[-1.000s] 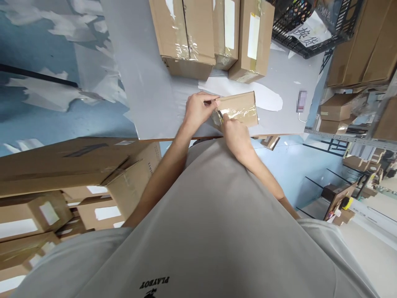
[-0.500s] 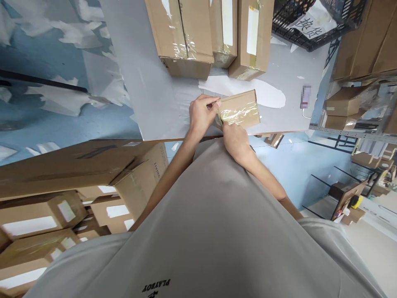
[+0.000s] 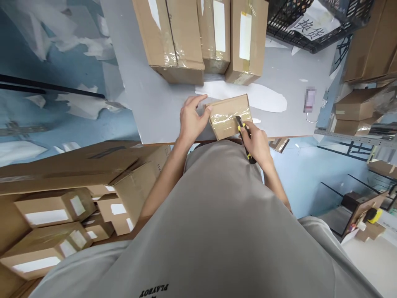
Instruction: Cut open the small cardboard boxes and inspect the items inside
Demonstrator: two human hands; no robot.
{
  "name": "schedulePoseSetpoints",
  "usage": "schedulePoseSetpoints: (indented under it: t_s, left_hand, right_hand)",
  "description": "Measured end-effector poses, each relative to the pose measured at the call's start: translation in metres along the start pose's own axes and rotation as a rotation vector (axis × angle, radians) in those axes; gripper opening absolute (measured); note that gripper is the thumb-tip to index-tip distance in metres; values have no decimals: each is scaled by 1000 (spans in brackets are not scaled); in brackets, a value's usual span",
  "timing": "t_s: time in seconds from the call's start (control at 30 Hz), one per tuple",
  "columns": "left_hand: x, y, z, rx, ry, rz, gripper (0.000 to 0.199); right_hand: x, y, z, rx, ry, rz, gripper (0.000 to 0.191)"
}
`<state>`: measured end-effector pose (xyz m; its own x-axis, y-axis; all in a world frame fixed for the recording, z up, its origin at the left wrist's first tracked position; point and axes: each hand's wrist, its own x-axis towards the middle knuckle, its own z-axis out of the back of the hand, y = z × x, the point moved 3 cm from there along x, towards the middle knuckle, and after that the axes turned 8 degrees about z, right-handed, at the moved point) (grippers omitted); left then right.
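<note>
A small taped cardboard box (image 3: 228, 111) lies slightly tilted at the front edge of the grey table (image 3: 158, 111). My left hand (image 3: 191, 118) is at the box's left end, its thumb on the corner and its fingers spread apart. My right hand (image 3: 257, 140) grips a black and yellow utility knife (image 3: 245, 138) beside the right end of the box. The knife's tip is over the clear tape on the box top; whether it touches the tape cannot be told.
Three larger taped boxes (image 3: 182, 45) stand at the back of the table. A black crate (image 3: 291, 25) is at the back right, a phone-like item (image 3: 309, 99) on the right. Big cartons (image 3: 133, 186) with boxes inside stand lower left.
My right hand has moved right from the box's left end, and the knife now shows in it. My left hand has opened its fingers. The box has shifted slightly left.
</note>
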<state>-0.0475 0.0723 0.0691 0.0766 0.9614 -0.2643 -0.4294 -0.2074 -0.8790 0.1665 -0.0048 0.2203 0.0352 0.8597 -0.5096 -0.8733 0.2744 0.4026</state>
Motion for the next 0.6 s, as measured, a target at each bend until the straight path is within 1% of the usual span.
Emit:
schedulePoseSetpoints:
  t_s: [0.07, 0.13, 0.23, 0.3, 0.37, 0.43, 0.5, 0.6]
  left_hand:
    - [-3, -14, -6, 56, -43, -47, 55]
    - [-6, -33, -18, 121, -32, -100, 58]
    - [-10, -60, -46, 240, 52, -181, 64]
    - [-11, -72, -63, 310, 112, -229, 66]
    - [-13, -78, -76, 353, 146, -250, 61]
    - [-15, -79, -82, 373, 149, -243, 52]
    - [-17, -77, -83, 381, 131, -229, 48]
    - [-20, -74, -84, 378, 115, -212, 46]
  right_hand:
    - [5, -25, 7, 173, -37, -35, 48]
    - [9, -44, 12, 275, -41, -65, 53]
    - [17, -62, 17, 291, -4, -72, 50]
    - [23, -71, 19, 252, 14, -45, 45]
    - [30, -78, 21, 196, 7, 7, 46]
    - [37, -83, 22, 144, -17, 63, 49]
    - [42, -86, 22, 114, -24, 107, 51]
    - [46, -88, 22, 101, 11, 155, 53]
